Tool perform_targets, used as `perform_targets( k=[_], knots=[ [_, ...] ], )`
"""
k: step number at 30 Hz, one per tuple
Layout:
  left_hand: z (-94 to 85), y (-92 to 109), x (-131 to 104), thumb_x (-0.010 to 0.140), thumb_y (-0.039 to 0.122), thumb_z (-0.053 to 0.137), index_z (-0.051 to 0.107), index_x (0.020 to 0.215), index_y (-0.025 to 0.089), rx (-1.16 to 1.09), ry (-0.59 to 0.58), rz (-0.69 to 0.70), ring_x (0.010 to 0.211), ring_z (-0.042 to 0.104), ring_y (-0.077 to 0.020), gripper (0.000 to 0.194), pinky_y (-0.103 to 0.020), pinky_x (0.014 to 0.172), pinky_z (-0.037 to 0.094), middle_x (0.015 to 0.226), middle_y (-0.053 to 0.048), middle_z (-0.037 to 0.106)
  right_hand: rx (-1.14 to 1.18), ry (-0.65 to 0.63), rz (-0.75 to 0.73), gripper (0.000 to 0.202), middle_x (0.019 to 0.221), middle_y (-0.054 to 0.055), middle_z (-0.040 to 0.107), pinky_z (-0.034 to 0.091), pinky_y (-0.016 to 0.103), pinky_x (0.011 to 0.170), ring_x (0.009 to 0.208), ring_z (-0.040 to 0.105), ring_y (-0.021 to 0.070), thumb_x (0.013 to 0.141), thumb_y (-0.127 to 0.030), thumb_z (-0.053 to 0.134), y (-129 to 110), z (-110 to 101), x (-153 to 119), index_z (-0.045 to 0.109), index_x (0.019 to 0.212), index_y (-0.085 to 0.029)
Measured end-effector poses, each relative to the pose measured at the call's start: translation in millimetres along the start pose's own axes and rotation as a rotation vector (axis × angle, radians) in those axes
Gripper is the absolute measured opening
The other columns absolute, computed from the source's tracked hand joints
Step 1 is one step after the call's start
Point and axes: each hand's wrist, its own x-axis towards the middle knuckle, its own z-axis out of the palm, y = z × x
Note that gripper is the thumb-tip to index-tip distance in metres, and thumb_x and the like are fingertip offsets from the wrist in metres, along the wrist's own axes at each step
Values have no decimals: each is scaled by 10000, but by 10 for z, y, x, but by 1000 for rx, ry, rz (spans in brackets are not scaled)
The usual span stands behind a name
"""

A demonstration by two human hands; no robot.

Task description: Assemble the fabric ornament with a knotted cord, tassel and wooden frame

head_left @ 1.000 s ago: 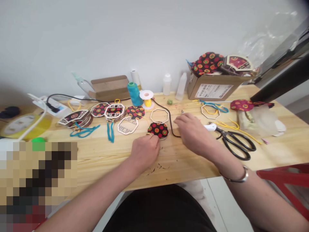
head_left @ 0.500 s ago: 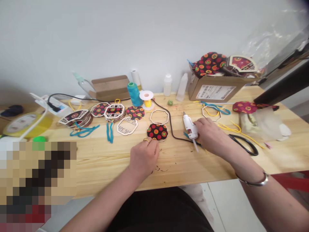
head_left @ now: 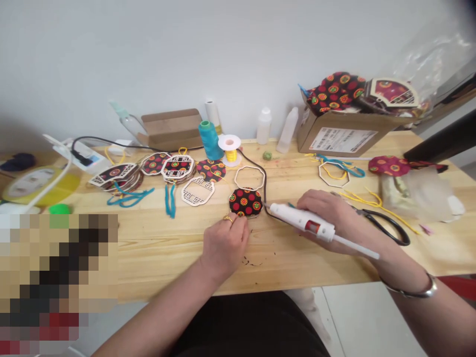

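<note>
My left hand (head_left: 226, 243) is closed at the near edge of a black fabric piece (head_left: 245, 202) with red and yellow flowers, its fingertips pinching that edge. A pale rim shows under the fabric. In my right hand (head_left: 327, 215) is a white hot glue gun (head_left: 301, 219), a clear glue stick (head_left: 357, 246) jutting from its rear. The nozzle points left, close to the fabric's right edge; whether it touches cannot be made out. Just behind the fabric lies a thin octagonal frame (head_left: 264, 177), and to the left a lattice frame (head_left: 198, 191).
Stacked lattice ornaments (head_left: 177, 168) with blue cords lie left. Teal thread (head_left: 209, 141), a yellow spool (head_left: 230, 154) and plastic bottles (head_left: 264, 127) stand at the back. Black-handled scissors (head_left: 388, 227) rest right, before a filled cardboard box (head_left: 342, 134). A black cable (head_left: 265, 181) crosses the table.
My right hand has lifted the glue gun and turned it so its nozzle points left toward the fabric. My left hand keeps its hold on the fabric's edge. The view has shifted slightly.
</note>
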Motion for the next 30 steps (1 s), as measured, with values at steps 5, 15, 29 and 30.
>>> perform_targets(
  k=[5,15,29,30],
  knots=[
    [-4,6,1,841,143,490,630,674,191,-13,9,1,551,553,-135,223,-261,534,356,597,-6,613,115,-115,-146,109,777,68,568,354,323,677,732,498,181,811,-261,510,-100,90,69,573,799,-172],
    [12,-5,4,822,128,507,638,698,189,-41,13,-4,566,563,-142,191,-263,536,372,619,-8,631,35,-94,-160,181,658,11,491,285,302,638,636,435,144,740,-295,549,-132,204,126,449,633,-189],
    [3,1,12,850,156,488,637,696,184,-65,2,-5,563,558,-142,216,-267,527,363,631,-16,644,-19,-111,-138,198,633,2,488,277,295,639,623,434,138,710,-322,559,-97,259,189,439,619,-193],
    [1,2,11,848,156,490,636,697,184,-62,2,-5,564,559,-143,213,-268,527,364,631,-15,644,-21,-111,-135,197,631,1,487,278,295,640,620,434,138,706,-322,561,-98,261,192,440,619,-193]
  ],
)
